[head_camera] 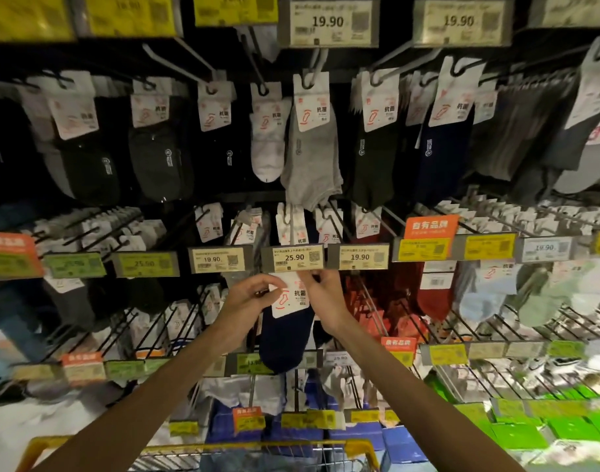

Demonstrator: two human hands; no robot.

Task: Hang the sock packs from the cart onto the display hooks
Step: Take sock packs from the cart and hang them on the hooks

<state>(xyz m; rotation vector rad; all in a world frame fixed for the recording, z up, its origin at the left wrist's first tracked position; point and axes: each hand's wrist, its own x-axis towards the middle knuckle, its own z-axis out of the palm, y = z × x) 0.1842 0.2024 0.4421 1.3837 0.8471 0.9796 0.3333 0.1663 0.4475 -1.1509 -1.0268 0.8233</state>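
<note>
A navy sock pack (pixel 285 338) with a white card header hangs between my two hands, just under the 25.90 price tag (pixel 293 257). My left hand (pixel 249 299) pinches the left edge of the card. My right hand (pixel 320 294) pinches its top right corner, up by the tag. The hook behind the tag is hidden. The yellow-rimmed wire cart (pixel 203 454) sits at the bottom of the view, beneath my forearms.
Rows of hooks carry many sock packs: grey socks (pixel 312 158), white socks (pixel 268 144), dark ones to the left, red socks (pixel 434 294) to the right. Price tags line each rail. Green packs (pixel 530 430) fill the lower right.
</note>
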